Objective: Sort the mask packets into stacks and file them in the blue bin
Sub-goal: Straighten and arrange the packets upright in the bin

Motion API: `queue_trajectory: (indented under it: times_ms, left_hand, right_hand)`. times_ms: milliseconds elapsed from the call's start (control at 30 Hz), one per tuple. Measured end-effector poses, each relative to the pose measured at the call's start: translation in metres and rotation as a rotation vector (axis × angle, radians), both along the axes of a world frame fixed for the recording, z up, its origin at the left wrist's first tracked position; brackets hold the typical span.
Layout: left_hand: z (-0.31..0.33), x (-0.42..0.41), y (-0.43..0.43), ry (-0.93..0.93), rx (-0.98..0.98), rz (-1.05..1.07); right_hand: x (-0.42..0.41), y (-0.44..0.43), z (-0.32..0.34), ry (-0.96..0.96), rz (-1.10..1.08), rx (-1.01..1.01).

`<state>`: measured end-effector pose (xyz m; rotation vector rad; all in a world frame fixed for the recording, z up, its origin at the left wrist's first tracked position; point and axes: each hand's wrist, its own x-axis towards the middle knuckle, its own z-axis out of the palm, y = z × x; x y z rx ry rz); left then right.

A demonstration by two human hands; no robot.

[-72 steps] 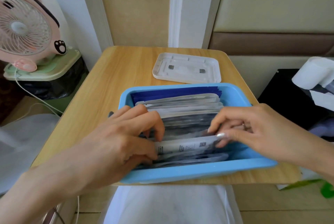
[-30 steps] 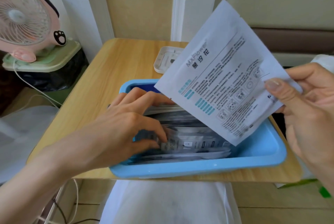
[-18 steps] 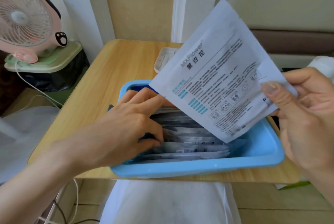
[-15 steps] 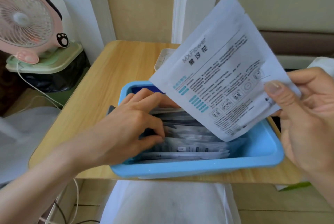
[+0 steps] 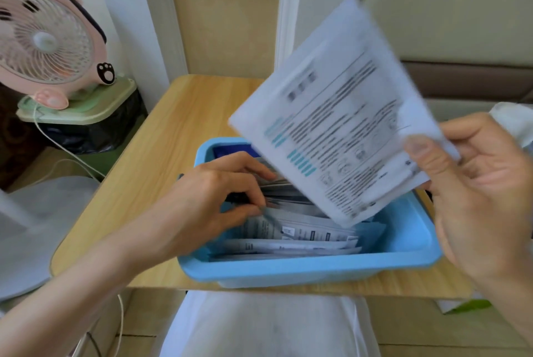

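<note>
The blue bin (image 5: 311, 268) sits at the near edge of the wooden table, with several mask packets (image 5: 300, 235) filed upright in it. My right hand (image 5: 473, 183) pinches one white printed mask packet (image 5: 340, 114) by its corner and holds it tilted above the bin's right half; the packet is blurred. My left hand (image 5: 213, 195) reaches into the bin's left side, fingers curled among the filed packets, thumb and forefinger pinching the edge of one.
The wooden table (image 5: 161, 160) stretches away behind the bin to the wall. A pink desk fan (image 5: 46, 45) stands on a green-lidded box (image 5: 83, 108) to the left, with a white cable trailing down. White cloth lies over my lap below the table.
Over the earlier frames my right hand pulled a white packet out of the bin and lifted it. It now tilts a little more, in motion. My left hand stays among the filed packets.
</note>
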<state>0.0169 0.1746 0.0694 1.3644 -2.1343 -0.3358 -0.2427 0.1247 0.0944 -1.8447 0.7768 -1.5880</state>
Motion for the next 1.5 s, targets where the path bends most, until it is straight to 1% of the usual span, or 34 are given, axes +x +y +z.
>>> queue_trajectory:
  times_ms: [67,100,167,233,300,367,433,533,633,700,833,933,1000,1067,1100,1167,1267,1333,1400,1500]
  left_hand:
    - [0.002,0.001,0.0,0.036,-0.007,0.009]
    - [0.003,0.001,0.0,0.044,-0.008,-0.02]
    - [0.007,0.003,0.0,0.053,0.043,-0.065]
    - [0.009,0.009,-0.003,-0.01,0.081,-0.112]
    - [0.008,0.018,-0.006,-0.124,0.075,-0.173]
    - [0.008,0.024,-0.008,-0.183,0.104,-0.187]
    - [0.009,0.025,-0.007,-0.208,0.124,-0.173]
    - [0.01,0.023,-0.004,-0.209,0.139,-0.156]
    - [0.012,0.022,-0.001,-0.171,0.172,-0.155]
    - [0.012,0.023,0.0,-0.147,0.182,-0.164]
    - [0.012,0.027,0.0,-0.117,0.19,-0.192]
    - [0.013,0.029,0.0,-0.115,0.191,-0.218]
    - [0.015,0.031,0.0,-0.102,0.209,-0.234]
    - [0.017,0.032,0.001,-0.082,0.23,-0.23]
    - [0.018,0.033,0.001,-0.074,0.234,-0.222]
    - [0.019,0.035,0.003,-0.046,0.224,-0.203]
    - [0.021,0.038,0.005,0.021,0.21,-0.183]
    - [0.022,0.038,0.006,0.015,0.206,-0.186]
    - [0.022,0.035,0.007,-0.023,0.201,-0.186]
    - [0.022,0.029,0.008,-0.027,0.179,-0.189]
  right_hand:
    - [0.005,0.005,-0.004,0.134,0.031,-0.041]
    - [0.005,0.006,-0.005,0.196,0.051,-0.055]
    - [0.003,0.006,-0.008,0.34,0.086,-0.118]
    - [-0.003,0.002,-0.011,0.503,0.098,-0.173]
    - [-0.011,0.0,-0.013,0.636,0.075,-0.253]
    - [-0.016,0.001,-0.009,0.737,0.029,-0.354]
    - [-0.018,0.001,-0.005,0.79,0.023,-0.405]
    - [-0.01,0.004,0.001,0.846,0.123,-0.391]
    - [0.007,0.013,0.002,0.991,0.178,-0.368]
    - [0.017,0.014,0.0,1.073,0.18,-0.301]
    - [0.034,0.002,-0.009,1.124,0.262,-0.05]
    - [0.036,-0.002,-0.012,1.159,0.312,0.03]
    - [0.035,-0.003,-0.008,1.211,0.312,0.103]
    - [0.036,-0.005,-0.005,1.288,0.309,0.137]
    - [0.035,-0.006,-0.004,1.297,0.307,0.146]
    - [0.033,-0.004,-0.004,1.238,0.296,0.163]
    - [0.028,0.002,-0.008,1.035,0.229,0.198]
    - [0.027,0.002,-0.009,0.989,0.201,0.209]
    - [0.03,0.0,-0.009,1.068,0.223,0.219]
    - [0.036,-0.004,-0.004,1.227,0.343,0.279]
